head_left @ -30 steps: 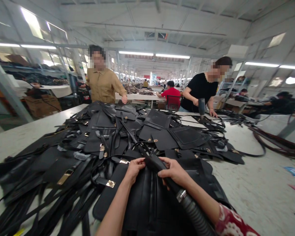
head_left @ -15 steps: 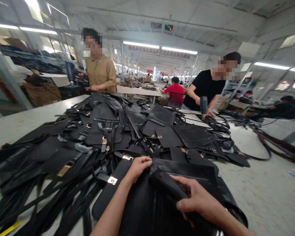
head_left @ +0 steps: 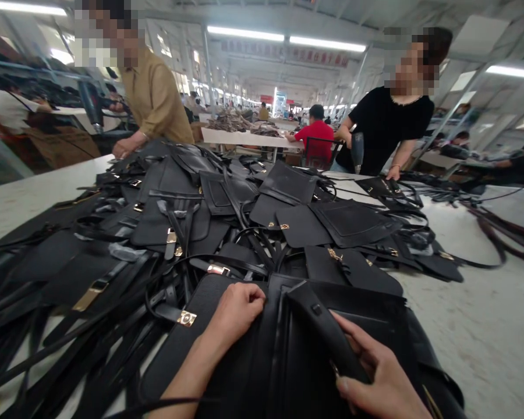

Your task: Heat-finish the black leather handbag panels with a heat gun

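My left hand (head_left: 239, 308) lies on a black bag (head_left: 244, 361), its fingers curled and thumb pressed to the index finger; whatever is between them is hidden. My right hand (head_left: 371, 366) is wrapped around a long, thick black tool (head_left: 327, 331) with a small square detail on its side. Its exact kind is not clear. The tool is tilted over the bag's raised panel, its squared upper end to the right of my left hand. A gold clasp (head_left: 187, 318) sits on a strap at the bag's left edge.
Beyond the bag, a heap of black bags and straps (head_left: 288, 227) with gold buckles covers much of the pale table (head_left: 484, 326). A person in tan (head_left: 157, 99) works at the far left. Another in black (head_left: 388, 125) holds a heat gun (head_left: 357, 151) at the right.
My left fingers have curled in more. The tool in my right hand has turned steeper and shifted right. The person in tan has leaned in, reaching toward the table.
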Available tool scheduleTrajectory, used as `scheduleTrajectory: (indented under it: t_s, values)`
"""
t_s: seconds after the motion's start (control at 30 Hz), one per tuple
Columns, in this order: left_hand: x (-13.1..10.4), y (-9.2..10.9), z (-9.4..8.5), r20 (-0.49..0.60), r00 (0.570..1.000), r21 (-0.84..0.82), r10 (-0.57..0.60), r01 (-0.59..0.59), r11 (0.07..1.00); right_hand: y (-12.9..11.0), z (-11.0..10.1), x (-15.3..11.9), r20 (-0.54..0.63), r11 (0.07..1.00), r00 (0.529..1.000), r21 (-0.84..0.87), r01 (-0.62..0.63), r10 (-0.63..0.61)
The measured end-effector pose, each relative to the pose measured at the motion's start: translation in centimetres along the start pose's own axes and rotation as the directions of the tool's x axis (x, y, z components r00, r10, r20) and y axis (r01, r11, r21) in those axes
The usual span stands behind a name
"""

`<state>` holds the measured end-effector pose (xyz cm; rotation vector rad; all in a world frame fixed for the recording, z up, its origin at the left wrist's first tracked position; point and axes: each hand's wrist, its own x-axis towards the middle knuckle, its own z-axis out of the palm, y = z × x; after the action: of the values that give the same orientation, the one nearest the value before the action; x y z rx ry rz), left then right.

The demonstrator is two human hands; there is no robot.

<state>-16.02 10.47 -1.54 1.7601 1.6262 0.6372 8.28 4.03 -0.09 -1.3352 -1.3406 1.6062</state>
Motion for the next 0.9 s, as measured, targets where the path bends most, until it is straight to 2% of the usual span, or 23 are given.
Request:
scheduleTrajectory:
  t_s: [0.13, 0.23, 0.4, 0.6, 0.67, 0.83, 0.9]
  values:
    - [-0.1, -0.4, -0.9, 0.091, 0.994, -0.089, -0.059, 0.067, 0.994, 0.1, -0.3, 0.2, -0.019, 0.999, 1.0, 0.034, -0.023, 0.023]
    - [-0.6, -0.2, -1.1, 0.121, 0.989, -0.083, -0.088, 0.099, 0.992, 0.3, -0.7, 0.3, 0.027, 0.998, 0.999, 0.031, -0.047, 0.046]
    - [-0.7, 1.3, -0.5, 0.076, 0.987, 0.133, -0.139, 0.128, 0.983, 1.2, -1.3, 0.3, 0.15, 0.996, 0.988, 0.091, 0.019, -0.033]
    - [-0.3, 2.5, -0.4, 0.035, 0.996, 0.352, -0.077, 0.06, 0.934, 1.6, -1.5, 0.2, 0.175, 0.99, 0.984, 0.143, 0.014, -0.039]
    - [-0.2, 2.2, -0.4, 0.044, 0.996, 0.328, -0.075, 0.057, 0.943, 1.6, -1.5, 0.2, 0.174, 0.99, 0.984, 0.143, 0.014, -0.039]
    - [0.3, 1.3, -0.3, 0.058, 0.995, 0.112, -0.084, 0.077, 0.991, 1.2, -1.6, 0.2, 0.174, 0.99, 0.984, 0.143, 0.006, -0.031]
    - [0.6, 1.8, -0.3, 0.05, 0.996, 0.201, -0.078, 0.067, 0.977, 1.0, -1.6, 0.2, 0.173, 0.986, 0.984, 0.164, 0.009, -0.038]
